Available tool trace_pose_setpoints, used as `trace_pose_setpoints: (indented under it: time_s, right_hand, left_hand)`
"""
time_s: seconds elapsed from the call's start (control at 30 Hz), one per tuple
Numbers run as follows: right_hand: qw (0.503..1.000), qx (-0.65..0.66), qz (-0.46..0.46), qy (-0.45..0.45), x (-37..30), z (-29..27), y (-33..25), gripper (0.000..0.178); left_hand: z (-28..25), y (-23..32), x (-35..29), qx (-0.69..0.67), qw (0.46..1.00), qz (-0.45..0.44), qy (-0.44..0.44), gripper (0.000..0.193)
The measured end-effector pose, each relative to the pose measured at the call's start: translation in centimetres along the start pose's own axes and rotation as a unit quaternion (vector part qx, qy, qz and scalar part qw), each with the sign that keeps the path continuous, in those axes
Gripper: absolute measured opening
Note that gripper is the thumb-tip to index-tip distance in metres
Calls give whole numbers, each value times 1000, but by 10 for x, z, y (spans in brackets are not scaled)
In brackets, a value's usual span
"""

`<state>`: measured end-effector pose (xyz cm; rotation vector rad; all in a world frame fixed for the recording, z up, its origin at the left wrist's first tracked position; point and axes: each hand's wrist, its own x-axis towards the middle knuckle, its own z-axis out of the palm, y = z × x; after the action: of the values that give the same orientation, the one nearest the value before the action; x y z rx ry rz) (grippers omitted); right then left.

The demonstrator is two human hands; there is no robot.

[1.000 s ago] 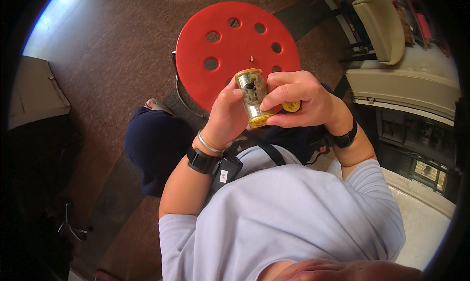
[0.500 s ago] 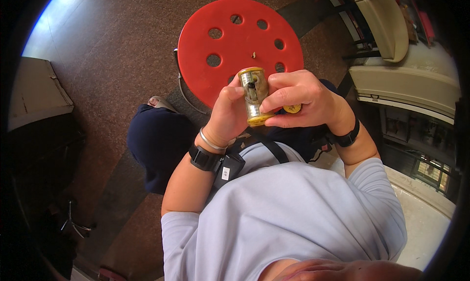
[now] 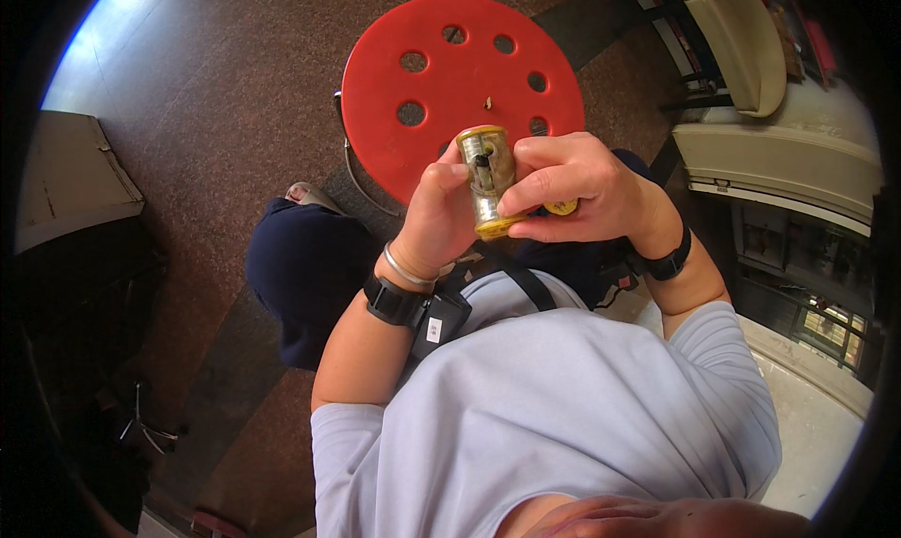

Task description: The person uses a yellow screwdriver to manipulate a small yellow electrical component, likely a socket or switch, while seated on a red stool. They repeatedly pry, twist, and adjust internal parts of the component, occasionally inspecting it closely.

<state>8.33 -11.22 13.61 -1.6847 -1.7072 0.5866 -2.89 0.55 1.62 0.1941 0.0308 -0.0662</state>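
Observation:
Both hands are raised above my lap, around a small see-through cylinder [image 3: 483,198] with yellow rims and a silvery body; I cannot tell its exact kind. A dark piece [image 3: 482,161] shows at its side. My left hand [image 3: 439,210] is closed around the cylinder's left side, thumb against its wall. From the right, my right hand [image 3: 587,186] presses its fingertips on the lower part of the cylinder. A round yellow disc [image 3: 561,206] with dark marks is tucked within that hand's curled fingers.
Just beyond my hands stands a red round stool [image 3: 469,78] with several holes, a tiny brownish scrap [image 3: 488,103] on its seat. A cream chair [image 3: 741,50] is at the far right, above a pale cabinet [image 3: 774,172]. A box-like light panel [image 3: 75,177] stands at left.
The view has shifted very slightly. Both hands keep the same hold on the cylinder, which has barely moved.

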Motion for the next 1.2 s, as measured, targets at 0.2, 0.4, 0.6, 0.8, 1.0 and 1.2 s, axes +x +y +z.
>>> trace_pose_setpoints:
  time_s: [0.2,0.4,0.6,0.8,1.0,1.2]
  right_hand:
    - [1000,5,6,-1,0,0,0,22]
    - [1000,4,14,9,-1,-1,1,20]
    - [989,-43,61,130,-4,-17,4,20]
    - [961,-102,76,247,-18,-41,3,30]
    - [974,-127,-5,189,-13,-17,19,28]
    - [978,-176,3,115,-37,21,41,28]
  left_hand:
    - [-3,0,1,0,1000,7,0,47]
    - [-3,3,1,33,998,40,20,49]
    - [6,3,4,33,994,82,60,47]
    - [0,0,8,-7,992,97,75,37]
    - [3,2,9,-25,990,103,89,38]
    - [5,5,9,-24,988,126,86,33]
